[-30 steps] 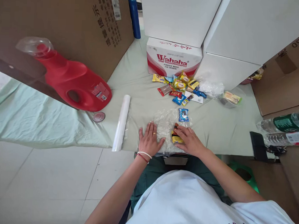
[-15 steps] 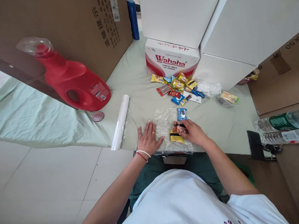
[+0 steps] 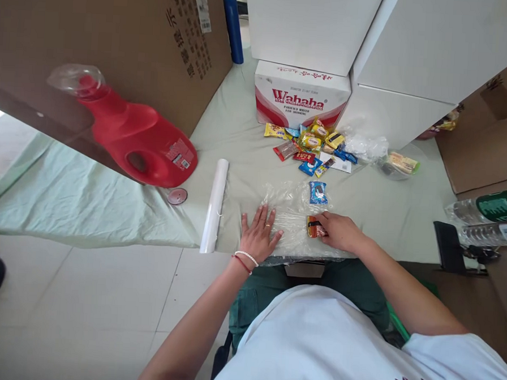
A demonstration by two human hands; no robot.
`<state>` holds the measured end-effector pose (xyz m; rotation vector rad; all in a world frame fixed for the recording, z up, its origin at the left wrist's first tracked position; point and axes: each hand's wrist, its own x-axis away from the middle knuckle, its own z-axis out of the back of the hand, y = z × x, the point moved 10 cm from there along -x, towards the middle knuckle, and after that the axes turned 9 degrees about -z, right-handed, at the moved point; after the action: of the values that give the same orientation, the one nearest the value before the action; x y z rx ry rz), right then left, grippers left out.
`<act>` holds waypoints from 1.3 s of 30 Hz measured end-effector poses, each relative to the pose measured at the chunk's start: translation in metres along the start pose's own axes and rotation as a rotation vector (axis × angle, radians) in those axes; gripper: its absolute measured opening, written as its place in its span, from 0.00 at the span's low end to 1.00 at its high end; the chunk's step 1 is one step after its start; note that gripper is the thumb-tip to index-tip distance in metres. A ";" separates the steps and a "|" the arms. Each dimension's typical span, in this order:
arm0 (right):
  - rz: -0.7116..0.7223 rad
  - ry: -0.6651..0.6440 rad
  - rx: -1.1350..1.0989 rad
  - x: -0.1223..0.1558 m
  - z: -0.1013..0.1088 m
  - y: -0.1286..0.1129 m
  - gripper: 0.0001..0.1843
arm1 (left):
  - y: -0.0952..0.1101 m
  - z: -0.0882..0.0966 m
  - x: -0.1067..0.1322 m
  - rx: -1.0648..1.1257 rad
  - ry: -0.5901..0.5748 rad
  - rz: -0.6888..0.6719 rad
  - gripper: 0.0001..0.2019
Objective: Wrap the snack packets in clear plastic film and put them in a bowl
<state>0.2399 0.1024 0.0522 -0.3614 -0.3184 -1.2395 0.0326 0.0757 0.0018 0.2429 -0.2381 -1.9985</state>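
A sheet of clear plastic wrap point(image 3: 292, 223) lies spread on the pale green cloth in front of me. My left hand point(image 3: 257, 235) rests flat on its left part, fingers stretched out. My right hand point(image 3: 340, 231) lies curled on the sheet's right part, its fingers closed on small snack packets point(image 3: 313, 227), red and orange. A blue snack packet point(image 3: 318, 192) lies on the sheet's far edge. The white roll of wrap point(image 3: 215, 205) lies to the left of my left hand.
A pile of several snack packets point(image 3: 310, 147) sits before a Wahaha carton point(image 3: 301, 99). A red detergent jug point(image 3: 137, 141) lies at left with a small round cap point(image 3: 177, 195) beside it. Cardboard and white boxes stand behind. Bottles point(image 3: 490, 216) lie at right.
My right hand has slid the packets from the sheet's middle toward its right part. The yellow packet seen under them earlier no longer shows. My left hand stayed flat.
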 end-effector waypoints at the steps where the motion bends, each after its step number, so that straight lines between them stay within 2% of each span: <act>1: -0.022 0.004 -0.005 0.000 0.005 0.006 0.34 | 0.000 0.000 0.000 -0.005 0.003 -0.004 0.34; 4: -0.052 0.058 -0.043 -0.003 0.028 0.010 0.34 | 0.000 0.002 0.000 -0.014 0.018 -0.001 0.35; 8: 0.039 0.096 -0.048 -0.019 0.051 -0.028 0.31 | 0.001 0.004 -0.001 -0.006 0.033 0.018 0.37; 10: 0.107 0.083 -0.013 -0.031 0.050 -0.054 0.28 | 0.001 0.005 -0.001 -0.001 0.036 0.031 0.38; 13: 0.197 0.059 0.056 -0.048 0.037 -0.086 0.26 | 0.001 0.005 -0.001 0.003 0.036 0.039 0.39; 16: 0.220 0.030 0.081 -0.058 0.025 -0.096 0.28 | -0.002 0.006 0.001 0.027 0.057 0.039 0.40; 20: 0.225 0.062 -0.062 -0.046 0.031 -0.074 0.44 | -0.020 0.012 0.009 0.144 0.153 0.028 0.36; 21: 0.224 0.096 -0.113 -0.037 0.035 -0.063 0.43 | -0.026 0.015 0.013 0.178 0.184 0.026 0.34; 23: 0.224 0.179 -0.200 -0.014 0.038 -0.038 0.36 | -0.037 0.021 0.021 0.221 0.247 0.027 0.31; 25: 0.250 0.237 -0.245 0.015 0.026 -0.016 0.32 | -0.043 0.031 0.032 0.206 0.308 0.031 0.30; 27: 0.309 0.245 -0.244 0.042 0.000 -0.003 0.36 | -0.038 0.039 0.042 0.156 0.325 -0.017 0.30; 28: 0.334 0.240 -0.233 0.053 -0.016 0.000 0.38 | -0.030 0.040 0.046 0.137 0.298 -0.085 0.32; 30: 0.338 0.253 -0.208 0.067 -0.047 0.007 0.36 | -0.007 0.032 0.053 0.128 0.170 -0.278 0.35; 32: 0.285 0.292 -0.206 0.071 -0.066 0.013 0.31 | 0.012 0.019 0.061 0.135 0.025 -0.425 0.34; 33: 0.257 0.311 -0.219 0.070 -0.070 0.016 0.29 | 0.015 0.013 0.064 0.138 -0.022 -0.450 0.32; 35: 0.245 0.323 -0.270 0.065 -0.070 0.017 0.23 | 0.013 0.009 0.064 0.158 -0.041 -0.424 0.24; 37: 0.277 0.289 -0.350 0.058 -0.061 0.015 0.18 | 0.001 0.014 0.058 0.229 0.016 -0.342 0.18; 39: 0.298 0.226 -0.443 0.047 -0.047 0.016 0.18 | -0.017 0.024 0.046 0.329 0.086 -0.216 0.18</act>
<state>0.2706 0.0460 0.0288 -0.6180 0.2057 -1.0366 -0.0083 0.0422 0.0173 0.5837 -0.5049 -2.1488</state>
